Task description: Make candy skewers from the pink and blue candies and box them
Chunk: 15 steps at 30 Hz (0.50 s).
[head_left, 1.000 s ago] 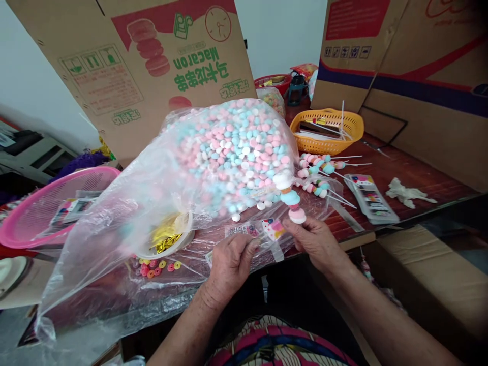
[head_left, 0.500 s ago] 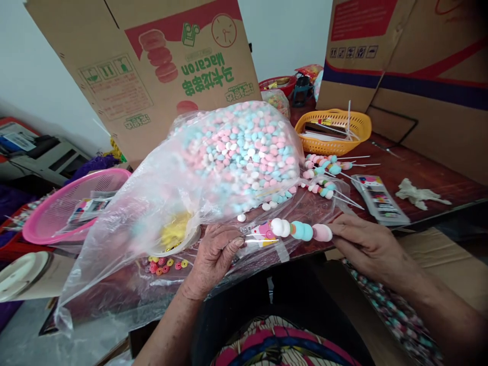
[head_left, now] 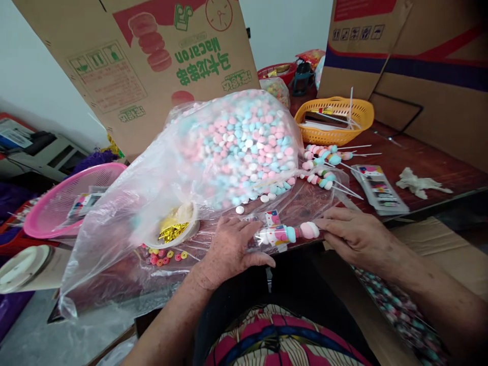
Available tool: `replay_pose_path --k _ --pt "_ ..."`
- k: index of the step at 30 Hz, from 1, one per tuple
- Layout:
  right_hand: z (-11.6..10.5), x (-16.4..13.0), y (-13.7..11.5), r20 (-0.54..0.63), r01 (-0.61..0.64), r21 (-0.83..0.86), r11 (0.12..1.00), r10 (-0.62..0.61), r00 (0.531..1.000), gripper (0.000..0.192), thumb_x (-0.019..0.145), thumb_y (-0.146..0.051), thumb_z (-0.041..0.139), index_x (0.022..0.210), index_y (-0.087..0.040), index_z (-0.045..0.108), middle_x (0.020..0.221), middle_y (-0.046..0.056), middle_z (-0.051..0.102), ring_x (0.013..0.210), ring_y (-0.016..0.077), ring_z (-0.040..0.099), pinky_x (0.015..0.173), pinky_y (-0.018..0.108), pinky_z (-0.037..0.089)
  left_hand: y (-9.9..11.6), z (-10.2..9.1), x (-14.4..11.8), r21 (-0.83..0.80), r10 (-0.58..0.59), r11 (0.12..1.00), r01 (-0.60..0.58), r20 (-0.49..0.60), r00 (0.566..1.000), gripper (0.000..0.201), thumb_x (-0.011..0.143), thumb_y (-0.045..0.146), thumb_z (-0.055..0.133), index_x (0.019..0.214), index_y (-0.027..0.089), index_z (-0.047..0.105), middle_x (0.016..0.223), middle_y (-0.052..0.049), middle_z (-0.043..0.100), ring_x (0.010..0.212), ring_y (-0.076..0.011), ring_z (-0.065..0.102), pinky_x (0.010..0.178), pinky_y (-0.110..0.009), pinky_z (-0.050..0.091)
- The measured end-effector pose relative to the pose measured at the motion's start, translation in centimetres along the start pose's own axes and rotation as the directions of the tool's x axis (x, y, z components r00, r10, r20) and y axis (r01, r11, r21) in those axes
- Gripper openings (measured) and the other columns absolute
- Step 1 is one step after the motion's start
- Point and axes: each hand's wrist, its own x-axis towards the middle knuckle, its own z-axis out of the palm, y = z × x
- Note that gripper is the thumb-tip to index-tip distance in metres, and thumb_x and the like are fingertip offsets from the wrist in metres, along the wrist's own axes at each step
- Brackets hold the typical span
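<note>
Right now we are sitting at a dark wooden table (head_left: 404, 162) with two big cardboard boxes looming at its back, one printed with macarons (head_left: 152, 61) and another with a red and blue band (head_left: 419, 66). Sprawling across the middle, a huge clear plastic bag (head_left: 236, 147) is bulging with pink, blue and white marshmallow sweets. A pink basket (head_left: 64, 203) is sitting at the left edge, and an orange basket (head_left: 335, 122) with white sticks is standing beyond the bag to the right. Nearer the bag's right side, finished candy skewers (head_left: 324, 165) are lying in a small heap, with a flat stack of printed wrappers (head_left: 377, 188) just beside them. A small bowl of gold twist ties (head_left: 173, 229) is resting under the bag's loose mouth, and coloured ring sweets (head_left: 163, 255) are scattered in front of it.

At the table's near edge, we are pressing our left hand (head_left: 232, 249) palm down, fingers spread, onto the wrapped end of a marshmallow skewer (head_left: 290, 234). Our right hand (head_left: 354, 236) is pinching the skewer's pink end between its fingertips, so the skewer is lying almost flat between both hands, partly inside a small printed sleeve.
</note>
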Motion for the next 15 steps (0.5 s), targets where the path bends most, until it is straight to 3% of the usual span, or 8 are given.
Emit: replay_pose_path --k 3,6,10,15 --pt "0.2 0.4 -0.4 0.101 0.08 0.015 0.997 -0.081 0.992 0.023 0.083 -0.01 0.044 0.078 -0.017 0.065 0.076 0.007 0.059 0.07 0.0172 0.056 0.063 0.028 0.045 0.6 0.4 0.6 0.036 -0.083 0.996 0.077 0.217 0.973 0.054 0.076 0.059 0.059 0.103 0.013 0.063 0.085 -0.011 0.071 0.08 -0.0296 0.065 0.078 -0.043 0.044" --pt "-0.5 0.6 0.1 0.123 0.131 0.082 0.988 -0.141 0.982 0.025 0.084 -0.01 0.042 0.086 -0.017 0.066 0.081 0.008 0.062 0.074 0.0178 0.057 0.066 0.029 0.047 1.0 -0.1 0.9 -0.047 -0.175 0.978 0.202 0.336 0.925 0.039 0.08 0.05 0.06 0.097 0.016 0.065 0.08 -0.006 0.07 0.075 -0.0244 0.064 0.067 -0.032 0.044" --pt "-1.2 0.7 0.7 0.064 0.168 0.044 0.985 -0.171 0.983 0.025 0.086 -0.014 0.042 0.087 -0.019 0.066 0.079 0.008 0.065 0.076 0.0196 0.058 0.068 0.032 0.046 1.4 -0.6 1.3 -0.207 -0.227 0.925 0.318 0.369 0.901 0.032 0.078 0.047 0.065 0.096 0.021 0.065 0.076 0.0 0.068 0.071 -0.0184 0.062 0.06 -0.024 0.041" --pt "1.5 1.5 -1.9 0.097 0.193 0.087 0.977 -0.201 0.975 0.024 0.087 -0.012 0.041 0.078 -0.016 0.063 0.072 0.007 0.062 0.069 0.0175 0.054 0.063 0.029 0.042 2.7 1.8 1.9 -0.241 -0.22 0.91 0.337 0.408 0.886 0.029 0.075 0.045 0.067 0.086 0.018 0.065 0.071 0.0 0.066 0.068 -0.0185 0.061 0.058 -0.025 0.04"
